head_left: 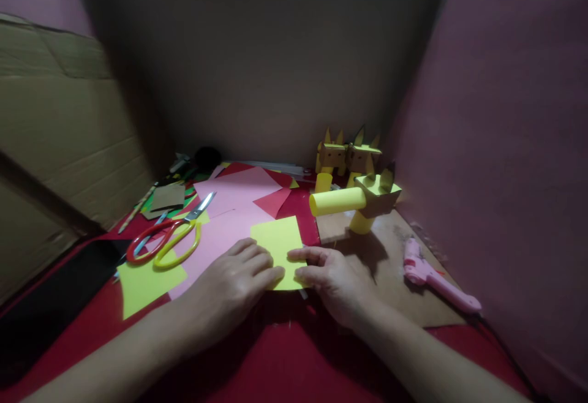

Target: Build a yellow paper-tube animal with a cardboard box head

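Note:
A rectangular piece of yellow paper is held between my two hands near the middle of the view. My left hand grips its left edge, thumb on top and fingers curled. On the right side my right hand pinches it, with index finger and thumb resting on the surface. Left of my hands, scissors with red and yellow handles lie with the blades pointing away. To the right, a cardboard figure with pointed ears stands on a yellow paper tube, and another yellow tube juts out to its left.
Pink paper and red sheets lie behind my left hand. A pink glue gun rests on a cardboard sheet. Two similar cardboard figures stand at the back. A yellow scrap and a black flat object lie left.

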A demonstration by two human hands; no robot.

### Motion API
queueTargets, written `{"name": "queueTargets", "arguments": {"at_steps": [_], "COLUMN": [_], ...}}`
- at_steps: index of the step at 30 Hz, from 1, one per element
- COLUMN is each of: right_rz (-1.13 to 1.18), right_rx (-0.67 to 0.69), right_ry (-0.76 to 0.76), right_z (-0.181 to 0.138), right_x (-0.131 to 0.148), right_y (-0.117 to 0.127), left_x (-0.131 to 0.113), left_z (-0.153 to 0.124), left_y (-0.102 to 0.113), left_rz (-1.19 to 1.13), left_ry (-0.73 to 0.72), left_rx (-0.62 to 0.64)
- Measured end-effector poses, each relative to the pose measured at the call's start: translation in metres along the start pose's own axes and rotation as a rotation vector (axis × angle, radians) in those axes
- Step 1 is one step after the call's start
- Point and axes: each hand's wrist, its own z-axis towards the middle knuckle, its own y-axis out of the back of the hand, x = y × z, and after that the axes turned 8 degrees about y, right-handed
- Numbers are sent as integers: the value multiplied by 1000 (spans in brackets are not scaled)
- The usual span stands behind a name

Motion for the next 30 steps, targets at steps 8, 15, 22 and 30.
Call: {"name": "queueTargets", "arguments": {"at_steps": [8,15,22,30], "right_rz": [13,49,68,-53], "right_rx": [-152,-135,-103,-99], "right_ry": [52,75,49,25], "right_z": [-3,-1,-1,-6], "right_x": [-3,-7,-6,-2], "right_y": [15,19,18,16], "left_x": [25,20,22,19], "left_z": [-12,-8,-5,-4], "left_y": [-6,-7,-12,-11], "left_rz": [121,-223,-368,-419], "left_ry": [317,379,428,436], "left_rx": [72,87,18,-23]}}
